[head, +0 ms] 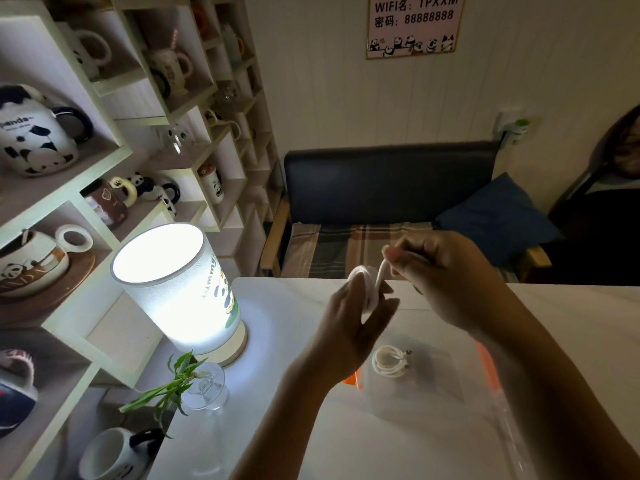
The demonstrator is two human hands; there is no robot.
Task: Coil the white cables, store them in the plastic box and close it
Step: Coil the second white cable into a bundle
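Note:
Above the white table [571, 323] my left hand [349, 327] holds a small coil of white cable [367, 289] between thumb and fingers. My right hand [440, 268] pinches the free end of that cable just right of the coil and draws it upward. Below the hands stands a clear plastic box [415, 396] with orange clips. A second white cable [389, 362], coiled, lies inside it. My right forearm hides the box's right side and its lid.
A lit cylindrical lamp [180, 289] stands on the table's left, with a glass vase holding a green plant [204, 386] in front of it. Shelves of panda mugs [34, 140] fill the left wall. A dark bench [388, 188] with a blue cushion sits behind the table.

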